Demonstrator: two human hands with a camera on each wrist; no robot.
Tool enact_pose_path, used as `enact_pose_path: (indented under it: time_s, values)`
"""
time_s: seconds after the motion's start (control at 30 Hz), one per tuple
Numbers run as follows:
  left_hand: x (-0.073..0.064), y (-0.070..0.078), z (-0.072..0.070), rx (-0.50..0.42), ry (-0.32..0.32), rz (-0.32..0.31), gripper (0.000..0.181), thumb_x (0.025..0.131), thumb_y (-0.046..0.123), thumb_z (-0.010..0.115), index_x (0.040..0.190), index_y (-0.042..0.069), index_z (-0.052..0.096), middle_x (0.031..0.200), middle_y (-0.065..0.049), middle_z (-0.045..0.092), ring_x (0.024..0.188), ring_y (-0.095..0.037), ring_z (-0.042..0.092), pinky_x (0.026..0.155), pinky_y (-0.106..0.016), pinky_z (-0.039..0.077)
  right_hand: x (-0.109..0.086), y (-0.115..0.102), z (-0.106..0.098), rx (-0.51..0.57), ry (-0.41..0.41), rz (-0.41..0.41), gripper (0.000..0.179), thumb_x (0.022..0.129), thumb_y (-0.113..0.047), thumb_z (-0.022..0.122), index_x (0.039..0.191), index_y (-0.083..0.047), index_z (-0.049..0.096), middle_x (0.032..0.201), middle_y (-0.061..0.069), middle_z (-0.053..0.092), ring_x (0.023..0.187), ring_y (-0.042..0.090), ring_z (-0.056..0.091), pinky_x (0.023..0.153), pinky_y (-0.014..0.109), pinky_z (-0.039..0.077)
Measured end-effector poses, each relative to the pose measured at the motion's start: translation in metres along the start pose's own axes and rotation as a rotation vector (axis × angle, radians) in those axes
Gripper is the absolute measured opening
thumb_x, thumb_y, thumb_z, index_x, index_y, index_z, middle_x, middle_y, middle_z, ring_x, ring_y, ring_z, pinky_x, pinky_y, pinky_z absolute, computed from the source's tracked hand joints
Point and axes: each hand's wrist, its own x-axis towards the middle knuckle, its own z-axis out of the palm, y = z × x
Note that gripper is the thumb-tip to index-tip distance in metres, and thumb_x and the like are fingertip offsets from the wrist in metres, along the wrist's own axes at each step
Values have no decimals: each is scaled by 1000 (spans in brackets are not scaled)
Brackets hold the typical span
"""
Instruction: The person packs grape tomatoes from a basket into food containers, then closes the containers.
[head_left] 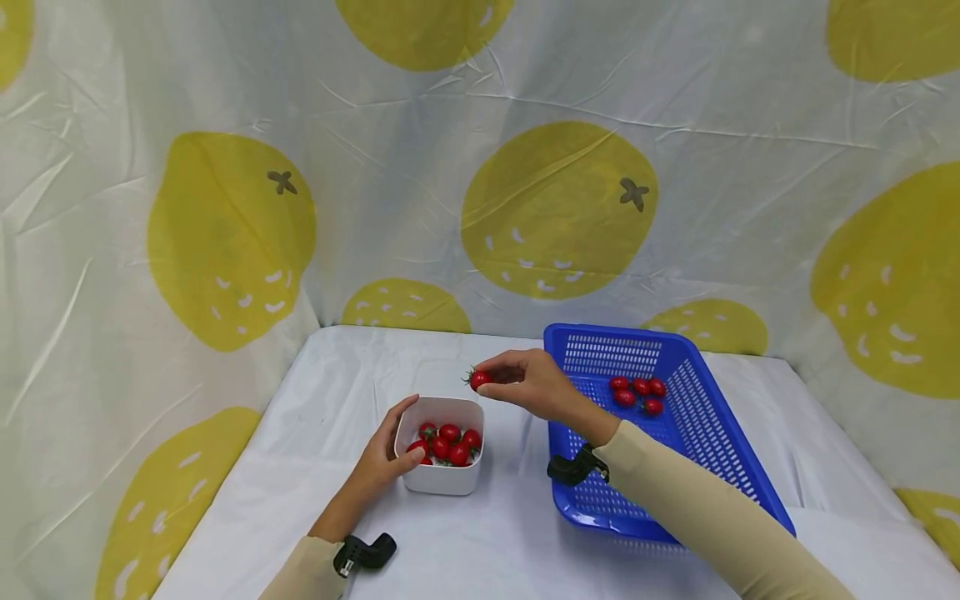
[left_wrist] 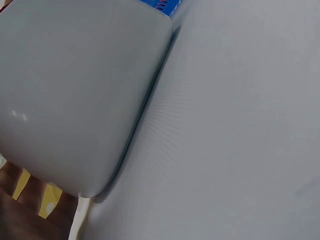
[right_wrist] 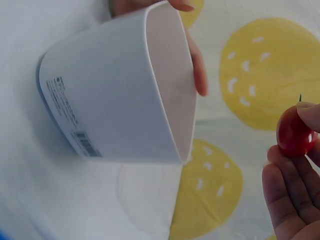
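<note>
A cherry tomato with a green stem is pinched between the thumb and fingertips of my right hand. That hand is raised just beyond the upper right corner of a white square container. Several red cherry tomatoes lie inside the container. My left hand holds the container from its left side, the thumb over the near rim and the fingers along the far left wall. In the left wrist view the container's outer wall hides most of that hand.
To the right stands a blue perforated basket with several cherry tomatoes in it; my right forearm crosses over its near part. A white cloth covers the table. Lemon-print fabric hangs behind and at the sides.
</note>
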Motion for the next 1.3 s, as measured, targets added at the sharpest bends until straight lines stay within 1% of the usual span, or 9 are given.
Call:
enact_pose_path:
  time_s: [0.1,0.27,0.37,0.5,0.67,0.87,0.93,1.1,1.3]
  values:
    - [0,0,-1,1,2,-2,75,89,13,62,153,13,22,150,-18,30,135,-41,30,99,-36,45,1,-2,7,11,-38,13,29,83,-20,77,110,-8,73,97,4,73,87,15,69,79,28,56]
    - [0,-1,-1,1,2,-12,75,89,15,62,153,15,22,150,-19,29,135,-40,30,100,-36,44,0,-3,17,33,-120,65,29,84,-20,76,111,-8,72,101,4,72,91,16,69,81,27,55]
    - [0,-2,0,7,0,-16,75,89,15,62,153,15,22,150,-20,29,135,-40,30,100,-37,45,0,-2,21,34,-153,89,28,85,-18,74,112,-9,71,102,4,72,92,16,68,82,27,55]
    - [0,-2,0,7,2,-22,75,89,16,62,153,15,22,150,-20,30,135,-40,31,99,-39,45,0,1,23,22,-166,116,28,86,-18,74,112,-9,71,103,3,71,91,15,68,81,27,55]
    - [0,-2,0,3,2,-27,74,89,16,61,153,18,23,150,-17,31,135,-39,31,99,-37,46,1,5,24,20,-183,134,28,86,-18,74,112,-9,71,103,3,71,90,16,68,80,27,55]
    - [1,-1,0,-9,1,-15,75,89,14,61,153,14,21,148,-18,32,134,-41,31,95,-31,47,2,12,25,22,-201,115,29,86,-19,73,113,-8,71,102,3,71,89,17,67,78,28,56]
    - [1,-1,0,-10,1,-20,75,89,14,61,153,14,21,148,-18,32,133,-41,31,95,-30,48,1,14,25,18,-209,112,30,86,-20,74,113,-8,71,102,3,71,90,17,67,78,29,56]
    - [1,0,0,-12,3,-32,75,89,15,61,153,18,22,149,-17,31,134,-41,31,95,-31,48,1,18,27,7,-225,120,32,86,-21,74,115,-7,71,103,1,71,93,17,66,78,28,56]
    - [1,-1,0,-2,2,-27,76,89,16,61,153,15,21,149,-17,31,134,-41,31,95,-32,48,2,18,27,8,-236,123,34,86,-20,73,116,-5,70,103,0,71,95,18,65,79,28,55]
